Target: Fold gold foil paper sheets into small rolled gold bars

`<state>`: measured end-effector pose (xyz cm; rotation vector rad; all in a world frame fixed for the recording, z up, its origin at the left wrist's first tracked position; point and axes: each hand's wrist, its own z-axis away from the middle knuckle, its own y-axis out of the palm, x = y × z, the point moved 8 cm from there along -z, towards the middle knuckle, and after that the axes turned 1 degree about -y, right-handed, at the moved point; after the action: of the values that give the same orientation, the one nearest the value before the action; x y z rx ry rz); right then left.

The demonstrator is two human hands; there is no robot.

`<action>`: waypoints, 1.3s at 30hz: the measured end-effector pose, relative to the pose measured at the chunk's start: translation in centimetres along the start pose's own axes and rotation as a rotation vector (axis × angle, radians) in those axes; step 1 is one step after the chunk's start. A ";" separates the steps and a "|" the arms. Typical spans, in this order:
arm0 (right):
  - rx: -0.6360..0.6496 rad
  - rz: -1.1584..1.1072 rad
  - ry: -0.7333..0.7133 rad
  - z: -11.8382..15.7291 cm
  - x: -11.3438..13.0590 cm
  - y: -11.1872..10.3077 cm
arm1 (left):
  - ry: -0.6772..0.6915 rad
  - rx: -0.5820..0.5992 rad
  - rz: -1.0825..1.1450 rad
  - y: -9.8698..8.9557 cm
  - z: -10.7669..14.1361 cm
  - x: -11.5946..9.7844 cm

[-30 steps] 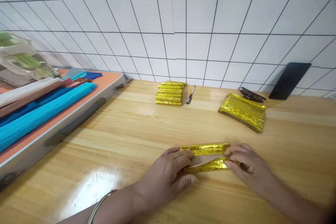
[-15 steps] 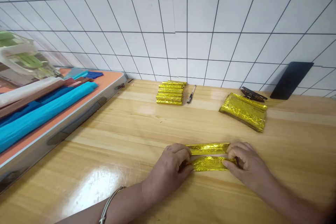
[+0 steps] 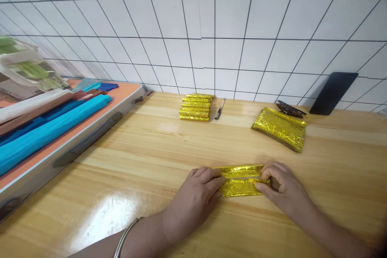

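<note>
While right hand (image 3: 284,185) pinches gold foil (image 3: 242,188) | left hand (image 3: 196,199) hides opposite end, grip unclear

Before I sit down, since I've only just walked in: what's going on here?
Someone is handling a gold foil piece on the wooden table. The left hand lies over its left end; the right hand pinches its right end. Its two gold bands nearly meet, with a thin pale line between. Farther back lie narrow gold pieces, a pen and a gold stack.
</note>
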<state>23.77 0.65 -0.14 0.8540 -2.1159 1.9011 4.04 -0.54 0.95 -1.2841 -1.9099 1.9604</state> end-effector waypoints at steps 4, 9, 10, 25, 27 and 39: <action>-0.025 -0.013 0.046 0.4 -0.4 -0.1 | 0.063 0.049 -0.145 0.4 0.3 -0.6; -0.033 -0.034 -0.040 0.7 -0.3 0.1 | 0.129 0.112 -0.248 0.6 0.6 -1.2; -0.034 -0.034 -0.052 0.7 -0.3 0.2 | 0.137 0.121 -0.255 0.6 0.6 -1.2; 0.002 0.258 -0.306 1.4 2.4 -0.1 | 0.153 0.106 -0.248 0.5 0.5 -1.2; 0.025 0.266 -0.322 1.5 2.4 0.0 | 0.159 0.084 -0.250 0.6 0.5 -1.1; 0.077 0.342 -0.339 1.5 2.0 0.7 | 0.231 0.130 -0.302 1.2 0.9 -0.9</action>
<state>22.07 -1.37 -0.03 0.9373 -2.5415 2.1406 4.65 -2.01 0.17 -1.0630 -1.7191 1.6773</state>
